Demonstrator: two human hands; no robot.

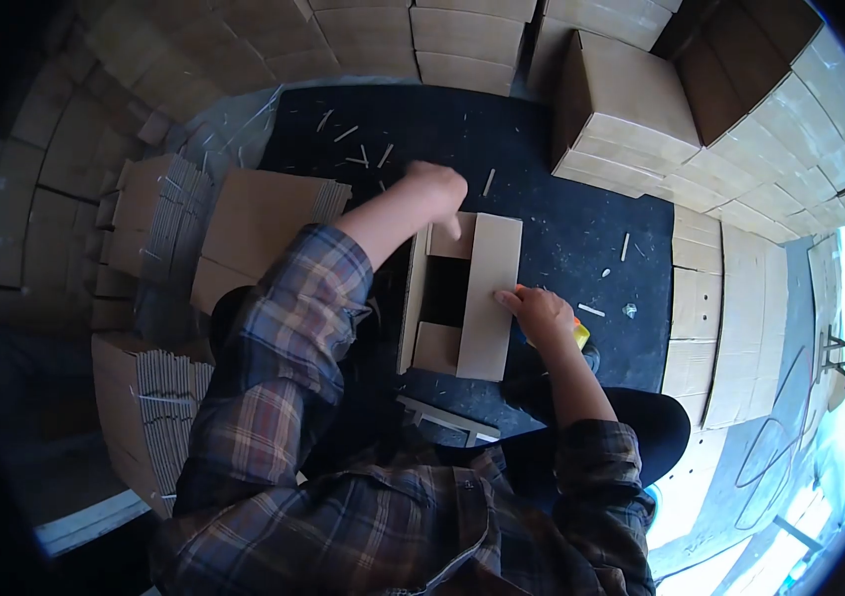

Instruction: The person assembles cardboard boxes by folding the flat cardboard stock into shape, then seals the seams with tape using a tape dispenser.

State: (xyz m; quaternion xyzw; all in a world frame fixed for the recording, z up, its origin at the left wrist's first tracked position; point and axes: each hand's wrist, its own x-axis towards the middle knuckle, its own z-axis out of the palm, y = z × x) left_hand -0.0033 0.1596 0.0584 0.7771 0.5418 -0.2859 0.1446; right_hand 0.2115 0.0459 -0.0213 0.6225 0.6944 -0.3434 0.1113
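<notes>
A cardboard box [492,298] sits on the dark floor in front of me, its long flaps partly folded and a dark gap between them. My left hand [434,192] is bent over the far end of the box, a finger stretched down toward the small inner flap [452,236]. Over the right long flap, my right hand [544,316] rests its thumb on the edge, with the other fingers curled. Beneath that hand shows a yellow-and-orange object [582,334], mostly covered by the palm and fingers.
Flattened cardboard stacks [254,223] stand to the left, with a strapped bundle [169,392] nearer me. Closed cartons [631,94] are piled at the back and right. Small scraps [489,182] lie scattered on the black mat [581,223]. Cardboard sheets [740,318] lie along the right.
</notes>
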